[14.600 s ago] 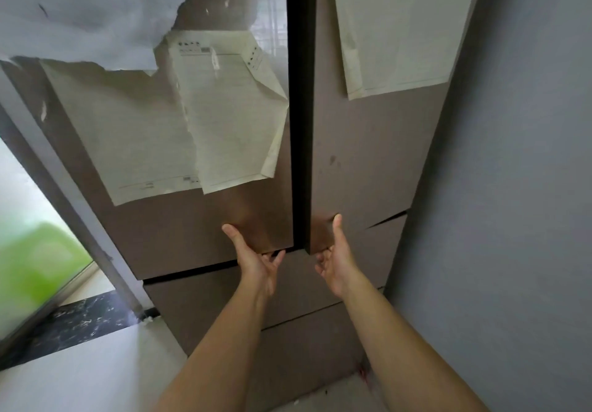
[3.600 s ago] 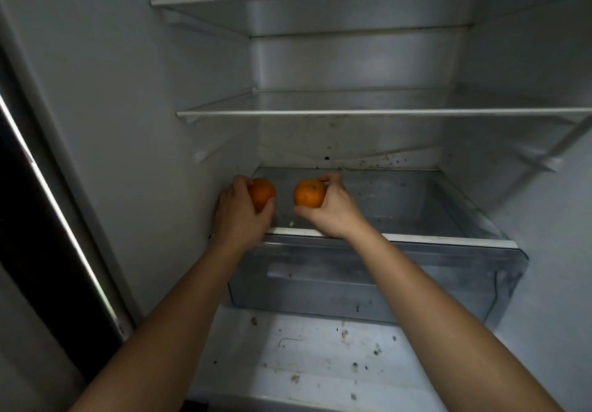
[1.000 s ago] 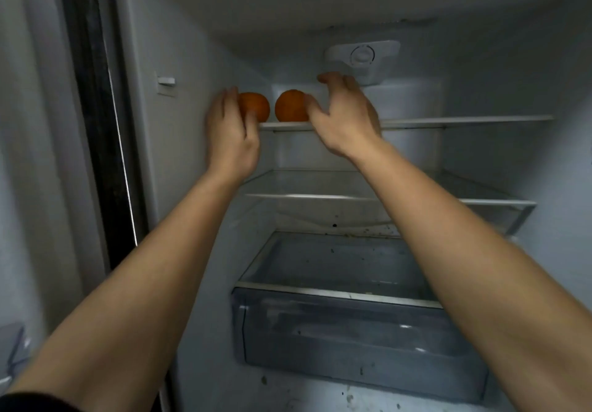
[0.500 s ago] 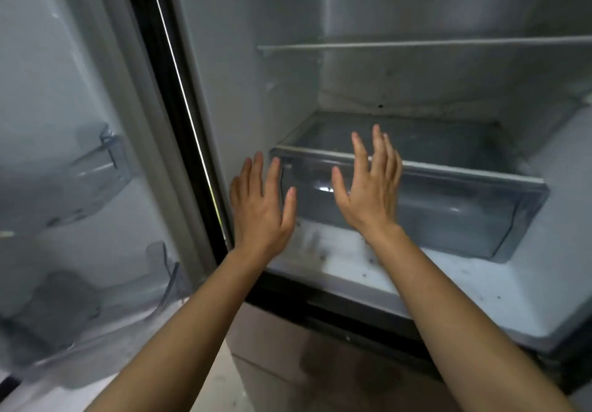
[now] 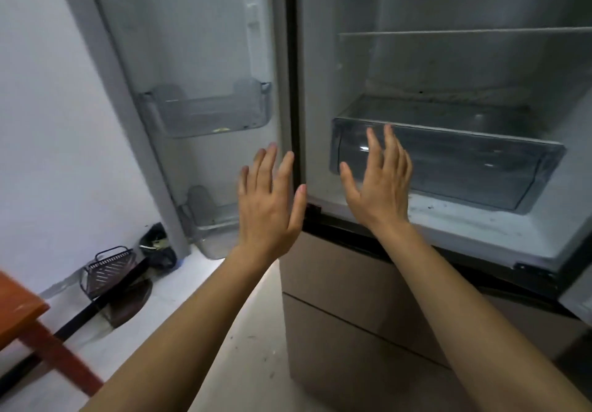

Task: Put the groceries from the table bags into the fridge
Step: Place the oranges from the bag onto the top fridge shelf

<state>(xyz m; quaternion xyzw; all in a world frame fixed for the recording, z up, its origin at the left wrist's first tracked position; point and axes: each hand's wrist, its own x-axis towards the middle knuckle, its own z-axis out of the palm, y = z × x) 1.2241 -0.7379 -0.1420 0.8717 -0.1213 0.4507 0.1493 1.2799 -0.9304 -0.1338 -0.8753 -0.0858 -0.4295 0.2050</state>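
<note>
While the fridge [image 5: 448,59] stands open beside a white wall [image 5: 48,107], the left hand [image 5: 269,200] and right hand [image 5: 378,187] are held empty before it, fingers spread wide; a clear crisper drawer [image 5: 464,168], door bins [image 5: 211,114] and a speckled tiled floor [image 5: 243,341] are seen, with an orange bench [image 5: 19,302] corner at left
</note>
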